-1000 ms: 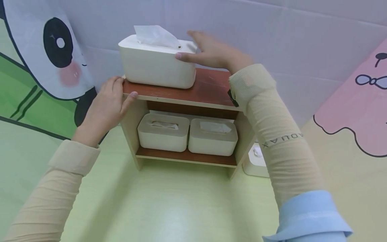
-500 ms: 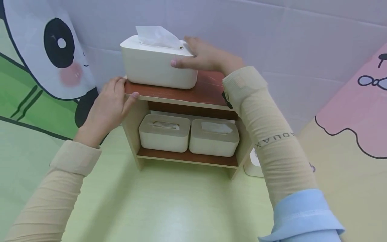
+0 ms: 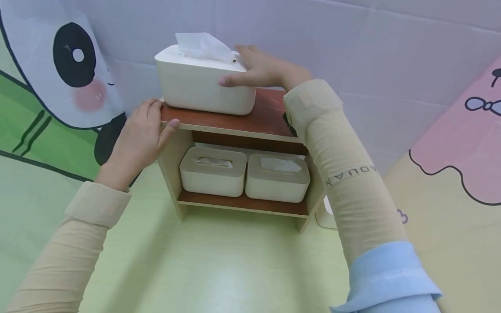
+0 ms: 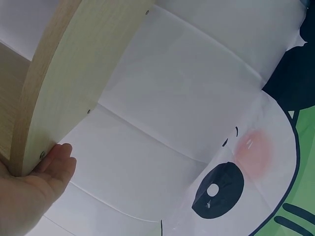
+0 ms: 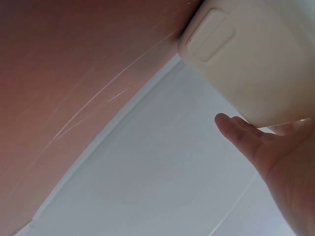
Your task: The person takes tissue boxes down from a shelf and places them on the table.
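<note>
A white tissue box (image 3: 203,84), tissue sticking up from its slot, stands on the left part of the small shelf's reddish-brown top (image 3: 270,108). My right hand (image 3: 264,69) grips its right end, thumb on the front face and fingers over the back edge. In the right wrist view that hand (image 5: 283,152) is against the box's end (image 5: 261,59). My left hand (image 3: 137,134) holds the top left corner of the shelf, thumb at the front edge. The left wrist view shows its fingers (image 4: 59,162) against the pale side panel (image 4: 78,73).
Two more tissue boxes, a left one (image 3: 213,178) and a right one (image 3: 278,184), sit side by side on the lower board (image 3: 238,206). Another white box (image 3: 325,217) is on the floor (image 3: 235,261) at right, partly behind my right sleeve. A cartoon-printed backdrop (image 3: 375,56) hangs behind.
My right hand has moved left and slightly down onto the upper tissue box's end, its thumb further along the front. The box and my left hand look almost unmoved.
</note>
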Available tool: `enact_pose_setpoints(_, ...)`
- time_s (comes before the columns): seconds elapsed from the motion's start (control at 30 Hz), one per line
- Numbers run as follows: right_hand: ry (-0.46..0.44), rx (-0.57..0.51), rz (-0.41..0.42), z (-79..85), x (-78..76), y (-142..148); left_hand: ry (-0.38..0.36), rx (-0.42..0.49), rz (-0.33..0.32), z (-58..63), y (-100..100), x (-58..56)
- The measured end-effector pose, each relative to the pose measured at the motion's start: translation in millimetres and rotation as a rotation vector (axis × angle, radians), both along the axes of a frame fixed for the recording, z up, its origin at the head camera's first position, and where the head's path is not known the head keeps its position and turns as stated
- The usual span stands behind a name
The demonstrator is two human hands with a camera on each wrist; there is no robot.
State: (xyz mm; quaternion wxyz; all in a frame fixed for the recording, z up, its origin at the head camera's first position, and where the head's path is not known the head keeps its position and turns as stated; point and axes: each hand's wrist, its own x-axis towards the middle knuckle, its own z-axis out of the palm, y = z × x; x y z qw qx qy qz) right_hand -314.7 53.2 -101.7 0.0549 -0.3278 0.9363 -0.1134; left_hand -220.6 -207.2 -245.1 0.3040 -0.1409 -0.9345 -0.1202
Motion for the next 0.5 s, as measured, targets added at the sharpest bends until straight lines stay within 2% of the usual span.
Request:
enact_pose_setpoints(0.1, -0.012, 0.010, 0.005, 2.5, -0.8, -3.6, 0.021, -0.005, 0.004, 0.3, 0.5, 0.4)
enact_pose_setpoints(0.23, -0.037, 0.032, -0.008, 5.8, -1.2, -7.4, 0.014, -0.008, 0.010, 0.7, 0.8, 0.6)
enact_pose_setpoints(0.5, -0.092, -0.052, 0.065, 3.6, -2.4, -13.5, 0.005, -0.015, 0.012, -0.1, -0.8, 0.9)
